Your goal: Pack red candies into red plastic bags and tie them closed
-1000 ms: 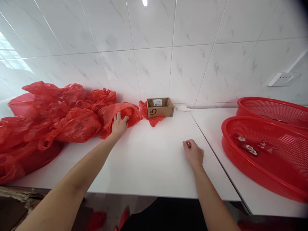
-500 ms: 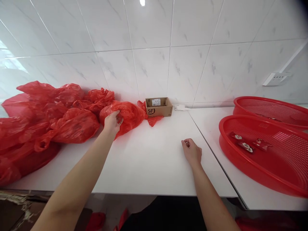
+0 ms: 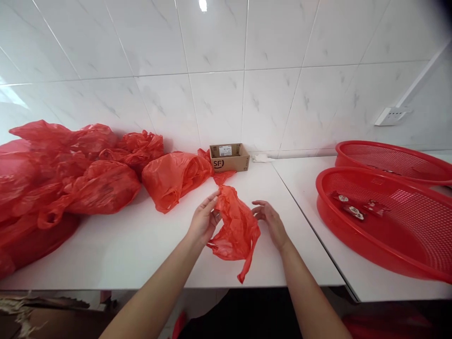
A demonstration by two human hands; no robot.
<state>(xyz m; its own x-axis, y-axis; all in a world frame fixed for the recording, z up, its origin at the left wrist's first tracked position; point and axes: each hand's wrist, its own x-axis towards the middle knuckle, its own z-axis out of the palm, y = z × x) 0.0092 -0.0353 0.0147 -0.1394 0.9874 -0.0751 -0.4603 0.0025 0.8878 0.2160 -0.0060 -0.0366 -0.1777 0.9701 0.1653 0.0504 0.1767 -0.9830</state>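
My left hand (image 3: 204, 219) holds a small crumpled red plastic bag (image 3: 235, 230) by its upper edge, above the white counter (image 3: 141, 240). The bag hangs between my two hands and droops past the counter's front edge. My right hand (image 3: 269, 221) is just right of the bag with fingers spread and curled, not gripping it. Behind, a larger red bag (image 3: 174, 176) lies on the counter beside a big heap of red bags (image 3: 67, 174).
A small open cardboard box (image 3: 229, 157) stands against the tiled wall. Two red mesh baskets (image 3: 384, 226) sit on the right, the nearer holding a few small red packets (image 3: 356, 209). A wall socket (image 3: 388, 115) is at the upper right.
My left hand left the bag heap and came to the middle holding a small red bag. My right hand opened from a loose fist and rose beside the bag.
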